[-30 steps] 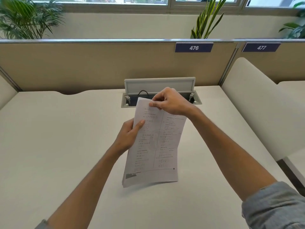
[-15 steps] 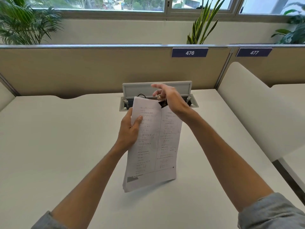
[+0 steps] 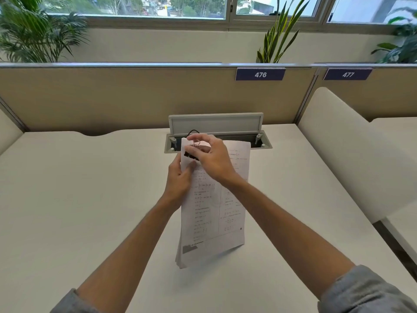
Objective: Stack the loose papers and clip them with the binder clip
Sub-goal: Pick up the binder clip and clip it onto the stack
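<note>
A stack of printed white papers [image 3: 216,213] stands tilted on the white desk [image 3: 79,199], its lower edge resting on the surface. My left hand [image 3: 179,179] grips the stack's left edge, thumb on the front sheet. My right hand [image 3: 212,158] is at the stack's top left corner, fingers pinching the wire handles of a black binder clip [image 3: 191,155]. The clip's black body sits on the top left part of the stack, partly hidden by my fingers.
An open cable hatch [image 3: 216,136] with a raised lid and a black cable lies just behind the papers. A beige partition [image 3: 112,98] with labels 476 and 477 closes the back. A cream padded divider [image 3: 352,154] borders the desk's right side.
My right hand moved from the stack's top middle to its top left corner with the clip. The papers now stand more upright and squared.
</note>
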A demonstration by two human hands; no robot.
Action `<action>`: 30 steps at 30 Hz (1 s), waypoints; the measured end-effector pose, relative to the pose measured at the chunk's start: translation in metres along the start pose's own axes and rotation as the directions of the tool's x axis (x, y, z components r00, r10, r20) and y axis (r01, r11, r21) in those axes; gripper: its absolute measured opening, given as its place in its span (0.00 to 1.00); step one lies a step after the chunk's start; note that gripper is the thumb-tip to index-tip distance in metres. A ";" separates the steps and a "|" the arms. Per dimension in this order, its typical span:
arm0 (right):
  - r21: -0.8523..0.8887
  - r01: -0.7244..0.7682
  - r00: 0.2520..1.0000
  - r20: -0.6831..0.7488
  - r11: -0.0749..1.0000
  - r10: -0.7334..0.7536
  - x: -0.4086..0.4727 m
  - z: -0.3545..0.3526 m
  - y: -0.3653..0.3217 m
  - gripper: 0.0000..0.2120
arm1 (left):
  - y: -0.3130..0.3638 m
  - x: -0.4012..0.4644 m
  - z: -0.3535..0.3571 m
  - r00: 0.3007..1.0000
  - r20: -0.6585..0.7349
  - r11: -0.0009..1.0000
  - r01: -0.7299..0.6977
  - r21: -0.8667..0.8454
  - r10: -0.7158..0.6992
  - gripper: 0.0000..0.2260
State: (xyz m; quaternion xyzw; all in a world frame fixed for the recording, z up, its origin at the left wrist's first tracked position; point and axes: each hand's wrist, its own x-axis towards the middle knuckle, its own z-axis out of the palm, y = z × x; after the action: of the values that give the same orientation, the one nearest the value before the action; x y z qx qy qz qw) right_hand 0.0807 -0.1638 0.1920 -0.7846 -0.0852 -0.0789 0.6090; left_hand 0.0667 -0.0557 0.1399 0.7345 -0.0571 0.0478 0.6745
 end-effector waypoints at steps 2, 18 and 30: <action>-0.151 0.126 0.991 -0.035 0.981 -0.132 -0.002 0.008 0.006 0.10 | -0.001 0.000 0.001 1.000 -0.010 1.000 -0.016 0.005 0.017 0.13; -0.627 0.383 0.909 0.125 0.679 -0.397 -0.019 0.011 0.004 0.18 | 0.002 0.001 -0.005 0.998 -0.062 0.998 -0.021 -0.064 0.017 0.07; -0.653 0.219 0.965 0.038 0.725 -0.258 -0.018 0.004 -0.011 0.23 | -0.001 -0.001 -0.009 0.999 -0.035 0.998 -0.040 -0.052 0.039 0.01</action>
State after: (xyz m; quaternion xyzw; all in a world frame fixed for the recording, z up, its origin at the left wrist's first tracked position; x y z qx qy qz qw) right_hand 0.0611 -0.1580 0.1970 -0.9271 -0.1356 -0.2030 0.2845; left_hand 0.0663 -0.0471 0.1394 0.7142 -0.0614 0.0720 0.6935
